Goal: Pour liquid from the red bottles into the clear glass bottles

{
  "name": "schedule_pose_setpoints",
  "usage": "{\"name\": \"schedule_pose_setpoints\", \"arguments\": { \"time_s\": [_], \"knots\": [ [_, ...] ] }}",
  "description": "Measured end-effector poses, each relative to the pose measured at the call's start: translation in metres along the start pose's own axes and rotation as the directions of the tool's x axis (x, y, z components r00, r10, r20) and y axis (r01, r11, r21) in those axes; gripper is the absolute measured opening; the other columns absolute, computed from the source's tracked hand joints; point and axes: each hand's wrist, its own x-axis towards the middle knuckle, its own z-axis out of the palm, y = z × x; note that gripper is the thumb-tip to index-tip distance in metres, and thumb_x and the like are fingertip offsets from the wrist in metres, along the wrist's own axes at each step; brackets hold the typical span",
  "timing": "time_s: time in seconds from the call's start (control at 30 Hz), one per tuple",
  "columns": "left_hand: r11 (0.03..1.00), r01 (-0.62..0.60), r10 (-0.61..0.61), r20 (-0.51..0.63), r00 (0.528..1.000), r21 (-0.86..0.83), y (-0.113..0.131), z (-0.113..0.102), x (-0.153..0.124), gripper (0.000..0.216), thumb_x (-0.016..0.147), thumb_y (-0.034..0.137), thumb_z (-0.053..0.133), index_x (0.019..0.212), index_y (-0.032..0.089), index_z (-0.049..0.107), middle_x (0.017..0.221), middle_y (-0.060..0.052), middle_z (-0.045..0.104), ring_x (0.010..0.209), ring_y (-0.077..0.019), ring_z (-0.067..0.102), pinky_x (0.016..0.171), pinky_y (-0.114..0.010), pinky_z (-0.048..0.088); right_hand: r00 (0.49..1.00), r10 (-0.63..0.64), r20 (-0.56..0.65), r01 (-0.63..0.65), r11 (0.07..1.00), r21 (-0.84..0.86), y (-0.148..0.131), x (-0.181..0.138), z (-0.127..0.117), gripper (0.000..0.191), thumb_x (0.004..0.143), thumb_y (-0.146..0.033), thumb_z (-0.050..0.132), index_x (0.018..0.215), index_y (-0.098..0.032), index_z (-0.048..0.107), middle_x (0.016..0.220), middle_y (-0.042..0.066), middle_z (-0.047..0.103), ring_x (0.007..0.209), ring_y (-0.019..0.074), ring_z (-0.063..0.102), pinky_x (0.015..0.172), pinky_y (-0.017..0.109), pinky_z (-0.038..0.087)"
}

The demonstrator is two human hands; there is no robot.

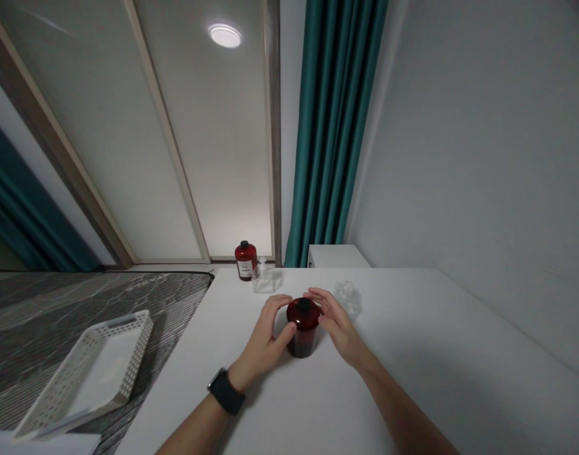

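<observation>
A dark red bottle (pixel 303 344) with a black cap stands upright on the white table (pixel 280 411). Around its left side curves my left hand (pixel 269 332), wearing a black watch on the wrist, thumb at the front and fingers toward the back. My right hand (pixel 339 328) cups the opposite side, its thumb against the shoulder of the bottle and its fingers partly behind it. No label shows on the side facing me. Just beyond my right hand lies a crumpled piece of clear plastic (pixel 349 298).
A second red bottle (pixel 245 260) with a white label stands at the table's far left corner, beside a clear pump bottle (pixel 265 278). Left of the table, lower down, is a white perforated basket (pixel 93 373). A white wall (pixel 483 158) borders the right; a green curtain (pixel 337 126) hangs behind.
</observation>
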Motion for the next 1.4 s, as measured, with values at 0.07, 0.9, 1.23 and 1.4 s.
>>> {"name": "schedule_pose_setpoints", "arguments": {
  "time_s": [0.07,0.9,1.23,1.4],
  "knots": [
    [1.0,-0.012,0.013,-0.067,0.998,0.022,0.002,0.0,0.003,0.025,0.097,0.027,0.052,0.122,0.023,0.055,0.122,-0.01,0.059,0.118,-0.0259,0.055,0.105,-0.045,0.043,0.998,0.034,0.051,-0.035,0.999,0.025,0.002,0.0,-0.001,0.054,0.091,-0.043,0.064,0.141,-0.03,0.045,0.142,0.01,0.054,0.137,0.0279,0.047,0.117,0.049,0.032],
    [0.991,0.021,-0.033,0.089,0.996,0.132,0.025,-0.009,0.051,0.007,0.087,0.027,0.071,0.088,0.022,0.066,0.095,-0.003,0.056,0.099,-0.024,0.053,0.09,-0.039,0.045,0.992,0.052,0.114,-0.044,0.997,-0.068,0.01,0.002,0.001,0.072,0.082,-0.047,0.076,0.143,-0.025,0.046,0.145,0.012,0.055,0.134,0.0305,0.051,0.115,0.05,0.035],
    [0.862,-0.053,0.009,0.091,0.996,0.503,0.038,-0.006,0.053,0.023,0.087,0.039,0.071,0.08,0.02,0.06,0.084,-0.004,0.06,0.086,-0.0259,0.054,0.077,-0.038,0.04,0.994,0.047,0.098,-0.037,0.994,-0.099,0.014,0.001,-0.001,0.072,0.081,-0.048,0.077,0.141,-0.024,0.047,0.145,0.011,0.054,0.136,0.0297,0.048,0.117,0.05,0.032],
    [0.828,0.032,-0.052,0.019,0.998,0.56,0.04,0.002,0.054,0.027,0.082,0.036,0.074,0.071,0.021,0.054,0.074,-0.001,0.061,0.077,-0.0238,0.054,0.071,-0.035,0.037,0.994,0.059,0.088,-0.05,0.994,-0.097,0.014,0.0,-0.002,0.07,0.081,-0.046,0.078,0.141,-0.024,0.047,0.146,0.012,0.053,0.136,0.0292,0.048,0.117,0.049,0.033]
  ]
}}
